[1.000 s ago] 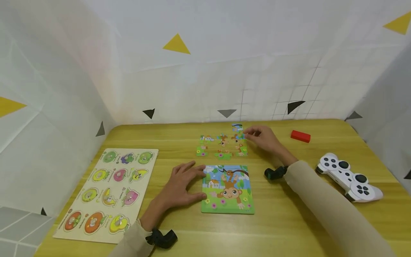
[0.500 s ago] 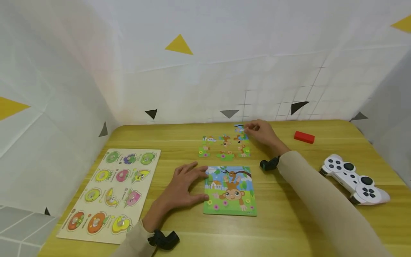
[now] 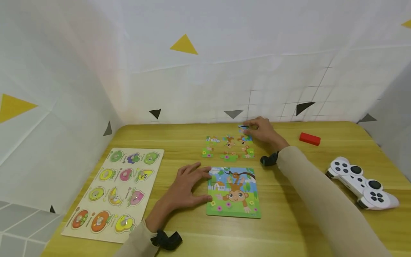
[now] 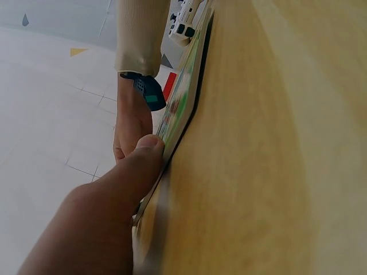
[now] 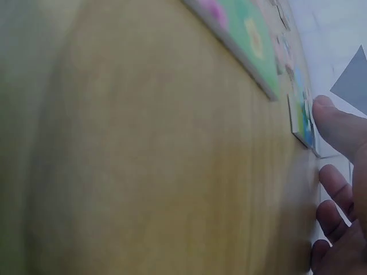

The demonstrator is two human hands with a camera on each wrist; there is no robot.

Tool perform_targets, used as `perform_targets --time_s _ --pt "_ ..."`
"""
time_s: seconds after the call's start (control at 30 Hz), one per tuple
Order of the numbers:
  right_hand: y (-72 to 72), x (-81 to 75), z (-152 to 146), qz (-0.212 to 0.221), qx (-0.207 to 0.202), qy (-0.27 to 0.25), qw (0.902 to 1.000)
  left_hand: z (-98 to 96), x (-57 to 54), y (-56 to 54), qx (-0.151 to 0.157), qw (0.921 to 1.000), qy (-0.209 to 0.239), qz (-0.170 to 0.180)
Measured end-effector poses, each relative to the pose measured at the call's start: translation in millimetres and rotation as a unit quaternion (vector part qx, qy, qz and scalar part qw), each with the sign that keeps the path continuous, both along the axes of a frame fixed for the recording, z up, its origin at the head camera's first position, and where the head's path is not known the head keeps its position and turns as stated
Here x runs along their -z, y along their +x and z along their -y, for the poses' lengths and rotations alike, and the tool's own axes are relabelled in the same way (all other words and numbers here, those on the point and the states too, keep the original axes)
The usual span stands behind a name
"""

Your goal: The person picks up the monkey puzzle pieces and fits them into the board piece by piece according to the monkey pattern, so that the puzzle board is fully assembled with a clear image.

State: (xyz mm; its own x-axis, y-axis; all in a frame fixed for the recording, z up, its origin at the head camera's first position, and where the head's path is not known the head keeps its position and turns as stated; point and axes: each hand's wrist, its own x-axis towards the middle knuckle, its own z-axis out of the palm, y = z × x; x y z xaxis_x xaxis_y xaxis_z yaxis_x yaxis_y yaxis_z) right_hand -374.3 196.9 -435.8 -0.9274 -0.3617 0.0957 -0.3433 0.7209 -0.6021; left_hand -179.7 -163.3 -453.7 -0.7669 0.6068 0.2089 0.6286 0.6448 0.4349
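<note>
My left hand [image 3: 186,187] rests at the left edge of a square monkey puzzle board [image 3: 234,192], thumb and index finger spread and touching its side. In the left wrist view the thumb [image 4: 143,154] presses against the board's edge. My right hand [image 3: 264,131] is at the back of the table, its thumb and index finger at a small puzzle piece [image 3: 243,128] with a dark branch on blue. It pinches that piece by its right side. Other loose monkey puzzle pieces [image 3: 229,144] lie just in front. The right wrist view shows the right thumb [image 5: 332,123] beside the pieces.
A fruit knob puzzle board [image 3: 115,192] lies on the left of the wooden table [image 3: 224,239]. A red block [image 3: 309,139] and a white game controller [image 3: 361,184] lie on the right. A white cloth wall [image 3: 205,82] rises behind the table's back edge.
My right hand has moved back from the right side of the loose pieces to the topmost piece, its index finger reaching over it. My left hand stays at the board; the head view has shifted slightly.
</note>
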Motion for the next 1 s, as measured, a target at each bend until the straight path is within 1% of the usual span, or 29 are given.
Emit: perform_targets --time_s 0.13,0.23,0.33,0.43,0.6,0.77,0.9,1.0 --pt "-1.6 -4.3 1.6 -0.007 -0.013 0.041 0.9991 1.1 -0.4 0.6 -0.002 1.0000 -0.004 0.000" --pt "-2.2 -7.2 3.0 -0.003 -0.013 0.062 0.9980 2.2 -1.4 1.2 -0.004 1.0000 -0.004 0.006" --pt "-2.8 -9.5 4.6 0.005 -0.009 0.070 0.9975 2.5 -2.1 1.9 -0.006 0.9999 -0.003 0.009" --pt "-3.1 -11.3 5.9 0.012 -0.007 0.068 0.9976 2.2 -2.3 2.6 -0.007 0.9999 -0.002 0.011" --pt "-2.1 -12.6 5.3 0.021 -0.005 0.039 0.9990 1.8 -2.4 3.4 -0.006 1.0000 0.000 0.005" --pt "-0.7 -10.0 3.1 0.022 -0.007 -0.021 0.9995 2.3 -2.3 3.9 -0.008 0.9999 -0.006 0.006" --pt "2.0 -5.9 -1.4 0.021 0.012 -0.070 0.9973 1.5 -2.6 3.6 -0.007 0.9999 -0.012 0.008" --pt "3.2 -2.7 -4.9 0.010 0.037 -0.091 0.9951 0.5 -2.7 3.2 -0.005 0.9999 -0.013 0.007"
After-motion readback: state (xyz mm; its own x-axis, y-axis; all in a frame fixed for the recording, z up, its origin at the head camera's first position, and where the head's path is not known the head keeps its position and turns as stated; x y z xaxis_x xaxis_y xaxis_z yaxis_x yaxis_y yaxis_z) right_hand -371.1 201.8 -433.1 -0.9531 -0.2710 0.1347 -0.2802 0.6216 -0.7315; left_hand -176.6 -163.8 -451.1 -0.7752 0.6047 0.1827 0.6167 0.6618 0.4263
